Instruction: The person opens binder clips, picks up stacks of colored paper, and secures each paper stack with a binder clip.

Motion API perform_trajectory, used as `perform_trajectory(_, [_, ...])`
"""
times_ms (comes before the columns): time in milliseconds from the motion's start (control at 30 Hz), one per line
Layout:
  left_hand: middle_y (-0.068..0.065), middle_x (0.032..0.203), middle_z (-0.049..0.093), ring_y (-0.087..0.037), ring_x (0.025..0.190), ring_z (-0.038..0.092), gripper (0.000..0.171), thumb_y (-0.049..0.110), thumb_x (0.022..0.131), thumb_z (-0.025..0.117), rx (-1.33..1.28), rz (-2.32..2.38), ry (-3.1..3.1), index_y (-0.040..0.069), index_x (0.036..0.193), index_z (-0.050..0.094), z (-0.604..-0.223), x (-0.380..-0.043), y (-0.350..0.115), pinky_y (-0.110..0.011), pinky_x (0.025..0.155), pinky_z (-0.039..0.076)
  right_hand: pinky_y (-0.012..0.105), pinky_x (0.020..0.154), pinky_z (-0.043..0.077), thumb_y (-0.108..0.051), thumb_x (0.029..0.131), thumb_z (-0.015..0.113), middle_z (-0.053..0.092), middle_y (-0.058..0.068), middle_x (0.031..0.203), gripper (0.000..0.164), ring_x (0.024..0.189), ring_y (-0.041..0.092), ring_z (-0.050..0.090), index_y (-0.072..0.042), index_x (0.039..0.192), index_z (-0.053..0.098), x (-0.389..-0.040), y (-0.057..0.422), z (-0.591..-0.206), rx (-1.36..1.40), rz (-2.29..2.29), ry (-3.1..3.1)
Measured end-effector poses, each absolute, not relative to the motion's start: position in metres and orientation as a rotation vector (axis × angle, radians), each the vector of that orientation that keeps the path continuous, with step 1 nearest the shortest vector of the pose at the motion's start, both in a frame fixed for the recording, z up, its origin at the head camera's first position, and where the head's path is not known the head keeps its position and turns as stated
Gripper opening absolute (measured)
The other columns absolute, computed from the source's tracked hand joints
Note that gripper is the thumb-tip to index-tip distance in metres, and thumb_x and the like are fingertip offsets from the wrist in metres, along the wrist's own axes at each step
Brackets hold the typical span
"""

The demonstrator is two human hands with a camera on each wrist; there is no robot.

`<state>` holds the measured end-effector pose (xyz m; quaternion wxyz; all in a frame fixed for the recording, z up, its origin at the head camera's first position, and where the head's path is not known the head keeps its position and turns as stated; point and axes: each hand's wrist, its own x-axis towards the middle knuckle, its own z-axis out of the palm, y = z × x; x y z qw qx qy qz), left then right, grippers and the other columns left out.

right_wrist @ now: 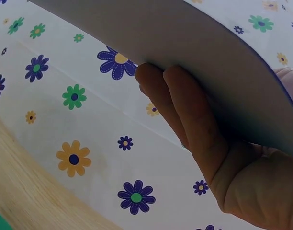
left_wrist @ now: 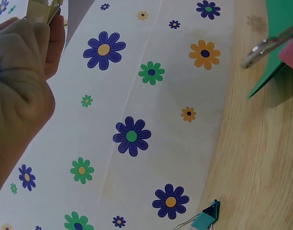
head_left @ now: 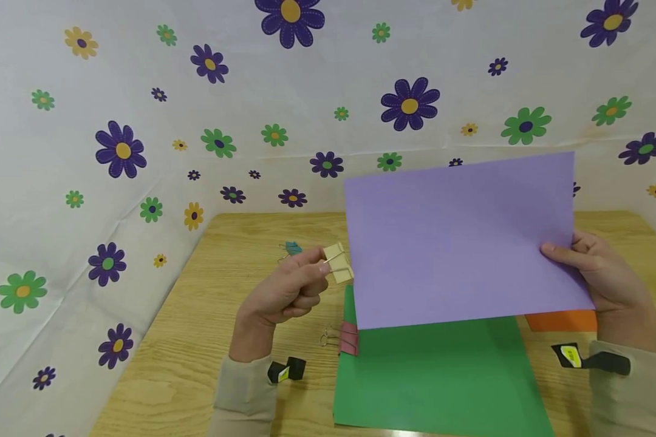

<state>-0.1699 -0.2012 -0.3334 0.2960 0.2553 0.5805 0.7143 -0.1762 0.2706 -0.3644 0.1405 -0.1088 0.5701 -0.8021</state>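
In the head view my left hand [head_left: 290, 288] pinches a pale yellow binder clip [head_left: 338, 264] between thumb and index finger. The clip is at the left edge of a purple paper sheet [head_left: 459, 243]; I cannot tell whether its jaws grip the paper. My right hand [head_left: 607, 273] holds that sheet raised and tilted by its right side, thumb in front. The right wrist view shows straight fingers behind the sheet's shaded back [right_wrist: 151, 38]. Below lies green paper [head_left: 443, 376] with a pink binder clip [head_left: 348, 338] on its left edge.
A teal binder clip [head_left: 292, 247] lies on the wooden table [head_left: 164, 358] beyond my left hand. Orange paper [head_left: 562, 320] shows partly under the purple sheet at the right. A white flower-patterned cloth [head_left: 158, 121] hangs behind and to the left of the table.
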Motion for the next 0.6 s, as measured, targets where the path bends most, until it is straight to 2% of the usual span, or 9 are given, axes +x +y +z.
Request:
perform_trajectory(167, [0.007,0.057,0.017,-0.005,0.039,0.017,0.007,0.016,0.106,0.037,0.69,1.863,1.544,0.011,0.103,0.042,-0.3354,-0.1711,-0.2003,-0.025,0.034,0.009,0.04,0.061,0.057,0.004,0.103,0.04,0.076,0.007,0.104,0.041,0.079,0.028,0.074,-0.016,0.119,0.072,-0.1752,0.2712,-0.3631,-0.307,-2.317,1.652])
perform_trajectory(267, [0.007,0.057,0.016,-0.005,0.039,0.016,0.014,0.017,0.106,0.039,0.688,1.851,1.544,0.012,0.093,0.036,-0.3365,-0.1717,-0.1997,-0.024,0.035,0.009,0.04,0.061,0.056,0.003,0.103,0.041,0.076,0.006,0.103,0.041,0.079,0.028,0.074,-0.017,0.12,0.072,-0.1752,0.2716,-0.3623,-0.303,-2.305,1.672])
perform_trajectory(600, [0.006,0.057,0.017,-0.005,0.038,0.016,0.018,0.016,0.106,0.038,0.693,1.819,1.612,0.011,0.089,0.033,-0.3411,-0.1751,-0.2015,-0.025,0.034,0.009,0.04,0.06,0.057,0.003,0.103,0.041,0.076,0.007,0.101,0.04,0.076,0.029,0.074,-0.016,0.118,0.073,-0.1761,0.2718,-0.3641,-0.303,-2.29,1.692])
